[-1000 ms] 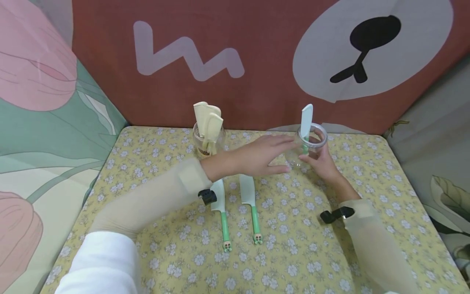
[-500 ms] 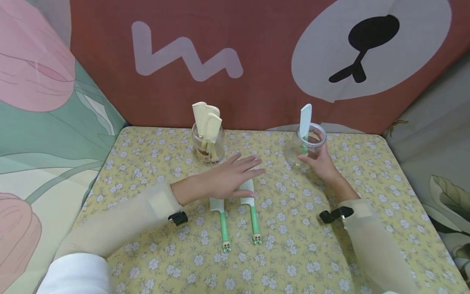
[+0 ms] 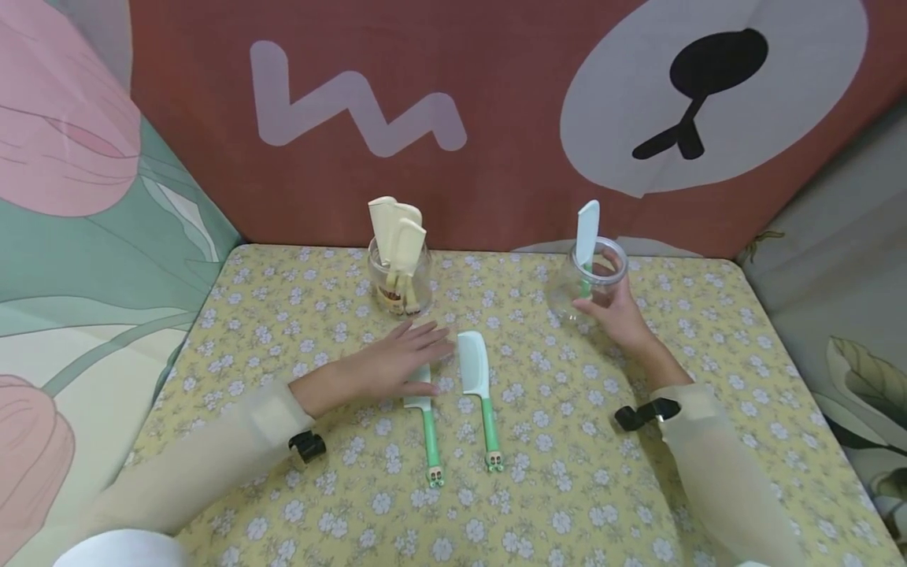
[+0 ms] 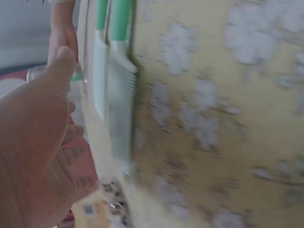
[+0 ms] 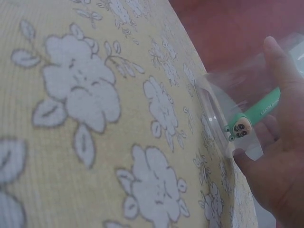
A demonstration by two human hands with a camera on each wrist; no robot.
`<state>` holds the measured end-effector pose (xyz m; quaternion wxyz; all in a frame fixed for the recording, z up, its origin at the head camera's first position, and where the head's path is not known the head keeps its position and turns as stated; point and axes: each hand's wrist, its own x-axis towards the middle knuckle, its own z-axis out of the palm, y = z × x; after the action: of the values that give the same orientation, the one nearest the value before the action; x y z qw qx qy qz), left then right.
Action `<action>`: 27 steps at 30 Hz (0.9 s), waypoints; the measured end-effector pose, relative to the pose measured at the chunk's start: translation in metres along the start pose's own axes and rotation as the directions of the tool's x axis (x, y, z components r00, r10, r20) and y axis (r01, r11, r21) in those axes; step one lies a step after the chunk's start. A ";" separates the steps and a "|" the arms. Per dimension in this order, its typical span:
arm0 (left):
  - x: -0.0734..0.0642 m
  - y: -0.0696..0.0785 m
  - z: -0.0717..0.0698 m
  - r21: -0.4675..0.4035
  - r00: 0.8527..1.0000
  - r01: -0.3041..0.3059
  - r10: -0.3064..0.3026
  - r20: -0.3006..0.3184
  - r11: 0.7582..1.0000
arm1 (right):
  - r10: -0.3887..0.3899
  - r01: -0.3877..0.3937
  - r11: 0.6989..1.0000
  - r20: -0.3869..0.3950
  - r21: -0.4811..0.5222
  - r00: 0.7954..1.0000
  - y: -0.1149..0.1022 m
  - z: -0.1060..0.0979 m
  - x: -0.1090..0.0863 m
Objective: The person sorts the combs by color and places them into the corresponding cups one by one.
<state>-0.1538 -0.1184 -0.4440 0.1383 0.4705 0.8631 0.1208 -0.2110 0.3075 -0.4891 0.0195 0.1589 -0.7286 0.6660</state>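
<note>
My left hand [image 3: 390,366], fingers extended, is over the blade of the left green-handled comb [image 3: 431,437], partly hiding it. In the left wrist view that comb's teeth [image 4: 129,90] show, and nothing is in the hand. Just right of it lies a second green-handled comb [image 3: 475,366] with a pale blue head. My right hand [image 3: 627,315] grips a clear round jar [image 3: 563,298] at the back right, thumb in front. Inside stands another pale blue comb [image 3: 587,232], head up; its green handle [image 5: 263,108] with a cartoon face shows through the wall in the right wrist view.
Behind the left hand stands another clear jar [image 3: 377,279] holding several cream combs [image 3: 409,246]. A yellow flowered cloth [image 3: 553,504] covers the table. A reddish-brown printed backdrop [image 3: 496,197] rises along the back edge, with printed fabric at both sides.
My left hand has moved left and toward me, from beside the right jar to above the left comb, uncovering the other comb. The right hand keeps its grip on the jar.
</note>
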 end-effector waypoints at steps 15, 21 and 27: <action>-0.026 -0.024 0.013 -0.127 0.999 0.016 -0.021 -0.035 0.992 | -0.007 0.007 1.000 0.008 0.009 1.000 0.002 0.000 -0.001; -0.027 -0.032 0.012 -0.091 0.998 -0.003 -0.003 -0.067 0.996 | -0.010 0.010 1.000 0.002 0.012 1.000 0.002 0.000 0.000; -0.023 -0.035 0.012 -0.089 0.995 -0.007 -0.002 -0.097 0.996 | -0.002 0.002 1.000 -0.006 0.015 1.000 -0.001 0.001 0.000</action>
<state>-0.1643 -0.1555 -0.4643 0.1168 0.4586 0.8619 0.1820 -0.2103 0.3066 -0.4888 0.0211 0.1579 -0.7233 0.6719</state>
